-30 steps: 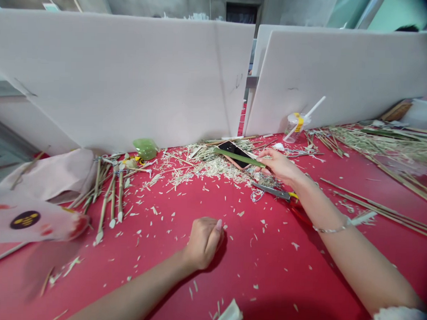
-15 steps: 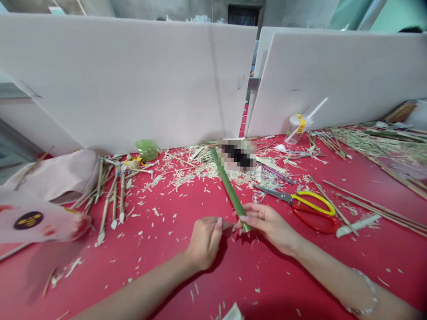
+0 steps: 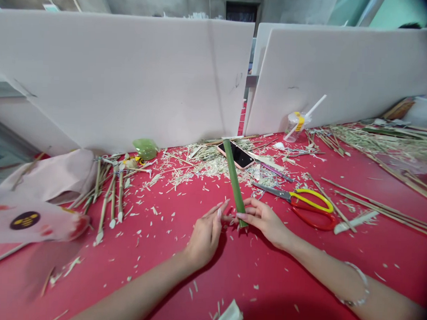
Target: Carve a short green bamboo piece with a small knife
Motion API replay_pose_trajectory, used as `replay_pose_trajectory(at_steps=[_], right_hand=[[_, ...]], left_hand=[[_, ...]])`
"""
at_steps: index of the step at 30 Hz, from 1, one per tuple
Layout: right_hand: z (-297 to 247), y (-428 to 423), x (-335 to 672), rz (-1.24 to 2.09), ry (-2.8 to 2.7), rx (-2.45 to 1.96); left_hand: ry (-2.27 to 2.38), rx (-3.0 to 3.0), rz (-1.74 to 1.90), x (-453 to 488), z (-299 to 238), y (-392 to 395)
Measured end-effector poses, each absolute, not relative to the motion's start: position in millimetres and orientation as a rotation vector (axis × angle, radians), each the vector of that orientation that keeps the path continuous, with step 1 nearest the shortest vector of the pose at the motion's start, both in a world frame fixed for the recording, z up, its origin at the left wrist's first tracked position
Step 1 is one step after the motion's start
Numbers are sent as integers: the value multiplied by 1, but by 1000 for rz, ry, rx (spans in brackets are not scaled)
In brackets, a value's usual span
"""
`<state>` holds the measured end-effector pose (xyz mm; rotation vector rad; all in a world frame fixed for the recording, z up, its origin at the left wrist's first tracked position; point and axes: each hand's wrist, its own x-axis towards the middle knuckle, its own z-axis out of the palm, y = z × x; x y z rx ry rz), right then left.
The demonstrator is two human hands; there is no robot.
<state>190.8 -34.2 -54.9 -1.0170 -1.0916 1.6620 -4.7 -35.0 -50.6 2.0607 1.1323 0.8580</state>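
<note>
A green bamboo strip [image 3: 234,181] slants up and away from me above the red table [image 3: 154,260]. My right hand [image 3: 263,222] pinches its near end between thumb and fingers. Close to that end, on the left, is my left hand [image 3: 207,232], its fingers stretched out and partly apart, with nothing seen in it. Its fingertips come near the right hand's fingers; whether they touch the strip I cannot tell. Behind the strip's far end lies a phone [image 3: 242,157] on pale shavings. Scissors [image 3: 303,203] with one yellow and one red handle rest to the right.
White boards [image 3: 149,78] stand along the back. A plastic cup [image 3: 296,128] with a straw is before them. Bundled sticks [image 3: 113,198], a pink cloth [image 3: 55,173] and a printed bag [image 3: 32,219] lie left. Long thin strips [image 3: 376,203] lie right; a pale piece [image 3: 230,314] is near me.
The strip's far end has swung right and now crosses in front of the phone. My left hand's fingers have opened out from a more curled shape. The right hand keeps its pinch.
</note>
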Motion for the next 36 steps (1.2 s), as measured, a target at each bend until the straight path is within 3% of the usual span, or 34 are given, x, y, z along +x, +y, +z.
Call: replay_pose_trajectory(at_steps=[11, 19, 24, 36], right_hand=[[-53, -33, 192, 1651, -1144, -1026], [-53, -32, 192, 1555, -1158, -1119], [-55, -32, 192, 1607, -1184, -1152], [-54, -30, 193, 1622, -1216, -1201]], left_hand=[[1122, 1915, 811, -3, -48, -35], [1138, 1862, 1027, -5, -52, -39], [947, 2023, 1254, -8, -48, -51], [742, 2163, 1233, -12, -50, -48]])
